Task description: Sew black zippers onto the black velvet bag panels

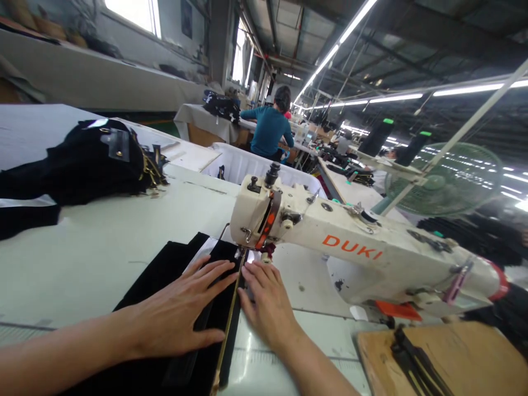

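We lay our left hand (177, 313), fingers spread, on the cloth (154, 278); our right hand (270, 302), fingers together, lies beside the zip (229, 324), before the machine (307, 223).

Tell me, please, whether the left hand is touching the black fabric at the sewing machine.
Touching: the head view shows the left hand laid palm-down and spread on the black fabric, just left of the gold-coloured strip.

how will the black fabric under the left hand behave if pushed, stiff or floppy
The black fabric is probably floppy and apt to bunch, as it looks thin and lies flat under the left hand. The gold zipper-like strip running along it may stiffen that line. It would likely slide, since the tabletop looks glossy.
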### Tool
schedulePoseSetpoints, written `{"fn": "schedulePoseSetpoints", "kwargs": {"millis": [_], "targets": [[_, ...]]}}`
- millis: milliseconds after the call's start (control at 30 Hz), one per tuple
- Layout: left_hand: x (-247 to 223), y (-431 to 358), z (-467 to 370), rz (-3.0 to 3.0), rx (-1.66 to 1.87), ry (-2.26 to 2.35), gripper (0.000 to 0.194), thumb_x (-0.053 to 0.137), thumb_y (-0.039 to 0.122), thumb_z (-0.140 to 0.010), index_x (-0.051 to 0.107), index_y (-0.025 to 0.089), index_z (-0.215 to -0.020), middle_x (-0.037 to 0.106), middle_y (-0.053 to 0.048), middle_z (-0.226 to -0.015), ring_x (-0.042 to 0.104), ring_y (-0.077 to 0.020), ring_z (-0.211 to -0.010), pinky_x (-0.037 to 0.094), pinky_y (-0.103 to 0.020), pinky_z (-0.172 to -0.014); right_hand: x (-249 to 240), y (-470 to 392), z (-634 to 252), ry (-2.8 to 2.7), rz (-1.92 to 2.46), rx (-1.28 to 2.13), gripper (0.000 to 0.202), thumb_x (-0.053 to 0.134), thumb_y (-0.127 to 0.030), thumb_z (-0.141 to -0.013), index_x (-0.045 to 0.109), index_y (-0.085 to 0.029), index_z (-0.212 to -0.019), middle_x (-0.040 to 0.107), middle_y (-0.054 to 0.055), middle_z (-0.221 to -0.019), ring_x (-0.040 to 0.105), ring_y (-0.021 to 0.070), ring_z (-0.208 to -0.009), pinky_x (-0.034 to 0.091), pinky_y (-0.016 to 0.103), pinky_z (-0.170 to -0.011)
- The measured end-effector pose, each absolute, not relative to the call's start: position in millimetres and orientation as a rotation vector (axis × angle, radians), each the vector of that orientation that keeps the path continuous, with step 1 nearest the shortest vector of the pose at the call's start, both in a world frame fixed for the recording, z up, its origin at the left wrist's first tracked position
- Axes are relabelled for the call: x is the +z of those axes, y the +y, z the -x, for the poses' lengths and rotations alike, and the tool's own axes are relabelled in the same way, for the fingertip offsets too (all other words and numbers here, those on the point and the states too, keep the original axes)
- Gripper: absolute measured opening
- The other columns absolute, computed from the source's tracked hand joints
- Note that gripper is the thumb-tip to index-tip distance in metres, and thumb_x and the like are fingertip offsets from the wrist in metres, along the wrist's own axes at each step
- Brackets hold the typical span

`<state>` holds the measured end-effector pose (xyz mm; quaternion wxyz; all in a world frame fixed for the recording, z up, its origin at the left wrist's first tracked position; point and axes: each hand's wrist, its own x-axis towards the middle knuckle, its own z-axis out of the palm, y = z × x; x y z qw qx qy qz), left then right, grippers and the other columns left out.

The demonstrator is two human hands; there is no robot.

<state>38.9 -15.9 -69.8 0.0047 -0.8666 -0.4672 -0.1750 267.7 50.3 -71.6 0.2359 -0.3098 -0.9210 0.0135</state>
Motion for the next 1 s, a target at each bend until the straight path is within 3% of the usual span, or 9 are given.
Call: {"fn": "schedulePoseSetpoints", "kwargs": {"millis": [200, 467, 700, 1000], "targets": [[-70.2, -12.1, -36.4, 2.783, -0.577, -1.475, 0.091, 0.076, 0.055, -0.082, 0.038, 0.025, -0.158, 0.041, -0.013, -0.162, 0.038, -0.0379, -0.148, 0.025, -0.06, -0.125, -73.5, 50.2, -268.8, -2.535, 0.854, 0.025, 0.037, 0.057, -0.027, -0.101, 0.06, -0.015, -0.136, 0.065, 0.01, -0.138, 0.055, 0.0267, -0.129, 0.041, 0.048, -0.116], [-66.7, -11.6, -36.8, 2.801, -0.525, -1.537, 0.094, 0.078, 0.056, -0.078, 0.04, 0.024, -0.158, 0.043, -0.016, -0.159, 0.041, -0.0416, -0.146, 0.033, -0.063, -0.12, -65.8, 48.7, -267.1, -2.605, 0.9, 0.025, 0.048, 0.055, -0.024, -0.101, 0.049, -0.023, -0.148, 0.061, 0.01, -0.139, 0.056, 0.0265, -0.126, 0.044, 0.049, -0.113], [-68.8, -7.7, -37.7, 2.71, -0.711, -1.395, 0.098, 0.083, 0.05, -0.075, 0.039, 0.022, -0.158, 0.048, -0.016, -0.156, 0.048, -0.0379, -0.142, 0.035, -0.055, -0.122, -68.1, 52.3, -264.6, -2.598, 0.979, -0.07, 0.046, 0.051, -0.025, -0.102, 0.05, -0.026, -0.148, 0.059, 0.009, -0.143, 0.055, 0.029, -0.129, 0.042, 0.054, -0.114], [-67.7, -2.7, -39.5, 2.641, -0.728, -1.392, 0.096, 0.082, 0.057, -0.076, 0.043, 0.023, -0.157, 0.05, -0.015, -0.155, 0.05, -0.0377, -0.14, 0.039, -0.051, -0.12, -74.6, 57.5, -267.6, -2.593, 0.975, -0.052, 0.05, 0.051, -0.024, -0.101, 0.047, -0.026, -0.152, 0.058, 0.007, -0.147, 0.055, 0.0312, -0.131, 0.047, 0.055, -0.112]]}}
